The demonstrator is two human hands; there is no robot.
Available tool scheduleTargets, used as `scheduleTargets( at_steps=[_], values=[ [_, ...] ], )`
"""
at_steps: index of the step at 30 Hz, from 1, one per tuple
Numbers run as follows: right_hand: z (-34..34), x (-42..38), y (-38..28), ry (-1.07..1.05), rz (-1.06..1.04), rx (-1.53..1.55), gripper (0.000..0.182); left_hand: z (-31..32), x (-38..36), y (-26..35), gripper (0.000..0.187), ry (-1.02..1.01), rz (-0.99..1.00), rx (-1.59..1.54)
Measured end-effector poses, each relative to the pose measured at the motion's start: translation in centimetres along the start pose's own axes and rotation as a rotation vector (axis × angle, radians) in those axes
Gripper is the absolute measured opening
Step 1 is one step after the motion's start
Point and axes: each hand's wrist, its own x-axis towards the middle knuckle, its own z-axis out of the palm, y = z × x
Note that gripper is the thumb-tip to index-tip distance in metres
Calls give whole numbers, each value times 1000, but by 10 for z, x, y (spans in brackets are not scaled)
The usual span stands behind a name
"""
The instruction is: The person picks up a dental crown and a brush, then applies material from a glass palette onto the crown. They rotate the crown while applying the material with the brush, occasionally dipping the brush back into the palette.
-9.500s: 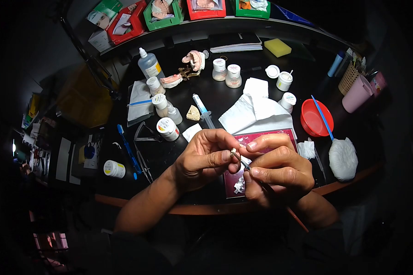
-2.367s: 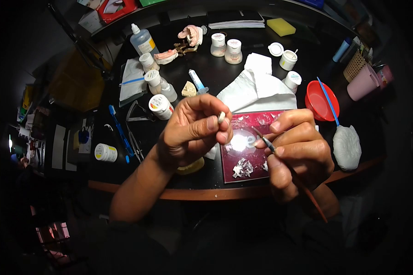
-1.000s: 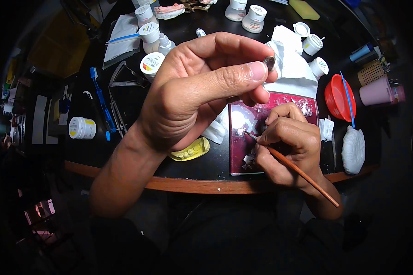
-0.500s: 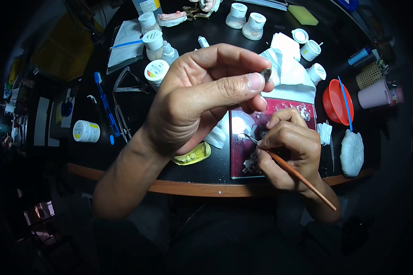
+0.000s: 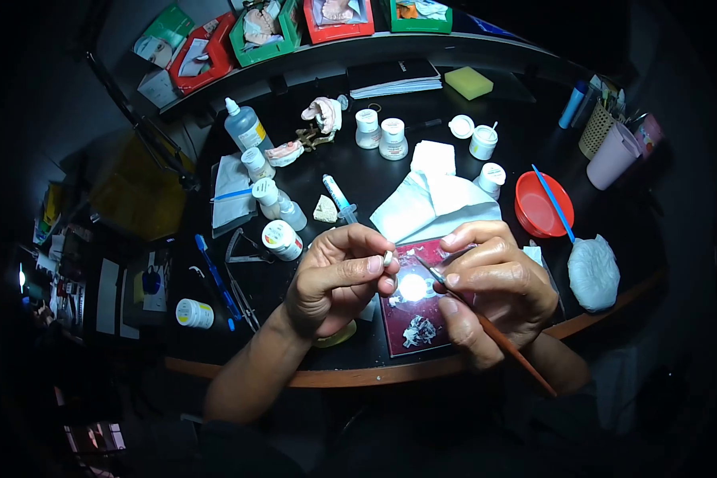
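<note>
My left hand (image 5: 331, 275) is closed, pinching a small whitish dental crown (image 5: 388, 259) between thumb and fingertips. My right hand (image 5: 510, 279) grips a thin brush (image 5: 508, 344) with a brown wooden handle, held like a pen; its tip points toward the crown, a short gap away. Beneath both hands lies a shiny dark-red slab (image 5: 396, 336). White, crumbly material (image 5: 420, 331) sits near its front, and a bright lamp reflection shows in its middle. A yellow model (image 5: 337, 336) is mostly hidden below my left hand.
White tissue (image 5: 406, 209) lies behind the slab. Right of it stand a red bowl (image 5: 526, 219) and a white wrapped lump (image 5: 593, 275). Several jars, one of them white-lidded (image 5: 281, 239), and a syringe (image 5: 336, 193) are at left. Coloured bins (image 5: 338, 32) line the back shelf.
My view has tilted up, so the back shelf shows. My left hand has lowered with the crown, turning its whitish side toward me. My right hand has lifted the brush from the slab toward the crown.
</note>
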Motion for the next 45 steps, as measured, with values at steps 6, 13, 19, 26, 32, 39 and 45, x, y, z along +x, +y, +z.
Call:
scheduleTargets(
  at_steps=[6,13,19,26,32,39,45],
  values=[
    [10,-10,6,21,-40,87,25,5,-1,-4,17,-12,-70,-12],
    [8,-15,10,-22,-100,56,29,4,-3,-6,18,-30,-99,24],
    [11,-16,4,-14,-65,23,28,5,-3,-6,18,-37,-107,31],
    [11,-16,2,-39,-67,-23,28,5,-2,-6,18,-49,-112,23],
    [12,-17,3,-45,-72,-21,27,5,-2,-7,17,-52,-101,26],
    [12,-17,3,-46,-73,-14,27,5,-2,-5,17,-35,-121,31],
    [12,-20,4,-42,-55,-6,29,5,-3,-6,17,-33,-121,40]
  ],
)
